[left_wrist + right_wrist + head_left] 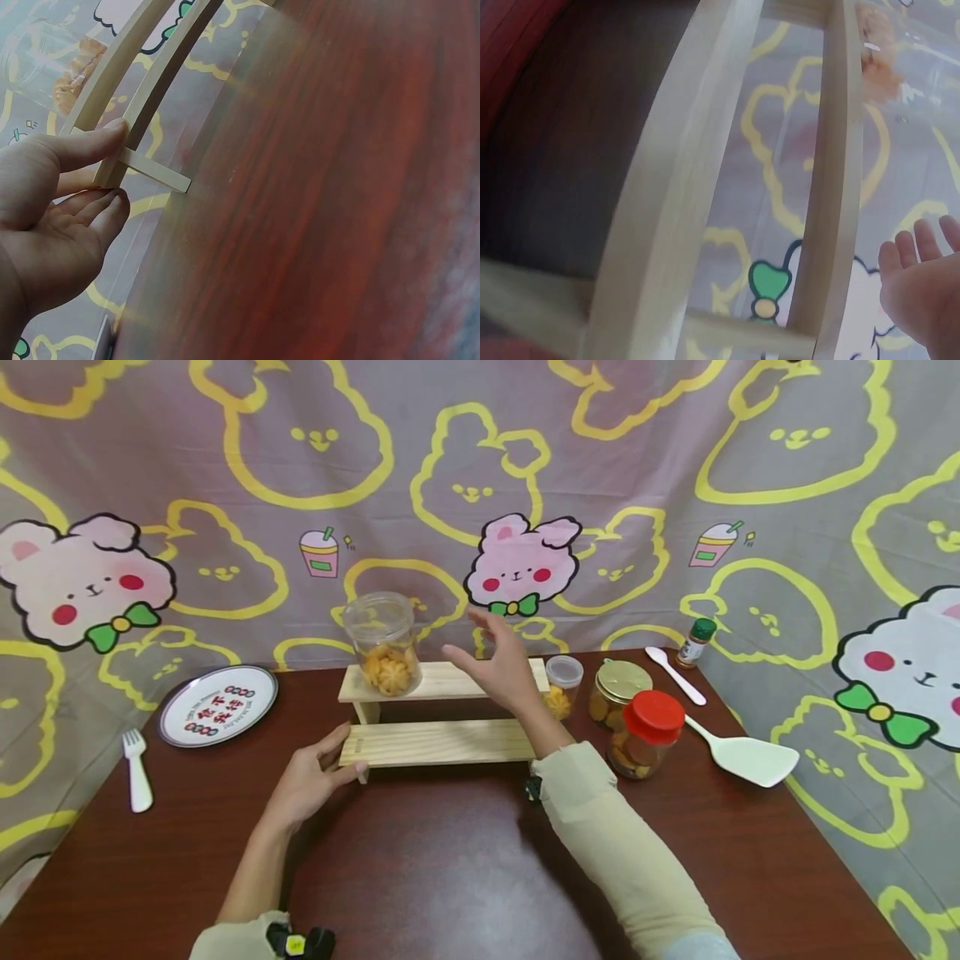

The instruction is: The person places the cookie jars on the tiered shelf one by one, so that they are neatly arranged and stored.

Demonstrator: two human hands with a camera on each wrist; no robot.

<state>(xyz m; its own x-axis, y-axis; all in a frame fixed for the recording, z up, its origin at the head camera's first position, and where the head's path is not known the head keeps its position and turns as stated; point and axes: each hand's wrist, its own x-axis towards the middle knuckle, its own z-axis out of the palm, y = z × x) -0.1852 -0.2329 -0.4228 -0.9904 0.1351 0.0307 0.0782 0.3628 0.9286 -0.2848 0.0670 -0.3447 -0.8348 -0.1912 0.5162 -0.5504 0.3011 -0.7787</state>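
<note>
A two-tier wooden rack [442, 743] stands at the middle of the table, near the patterned cloth. My left hand [303, 781] grips the left end of its lower board; in the left wrist view the thumb and fingers of the left hand [64, 202] lie on opposite sides of that board [161, 94]. A clear jar [390, 652] with yellow-orange, flower-shaped pieces inside sits on the upper board's left end. Above the rack's right part hovers my right hand [501, 668], fingers spread and holding nothing. The right wrist view shows this hand [922, 292] apart from the upper board [832, 180].
Right of the rack are a small lidded tub [564, 685], a gold-lidded jar [622, 685], a red-lidded jar [648, 735], a white spatula [753, 760], a white spoon [675, 677] and a green-capped bottle [696, 643]. At left lie a plate [217, 706] and a fork [137, 772].
</note>
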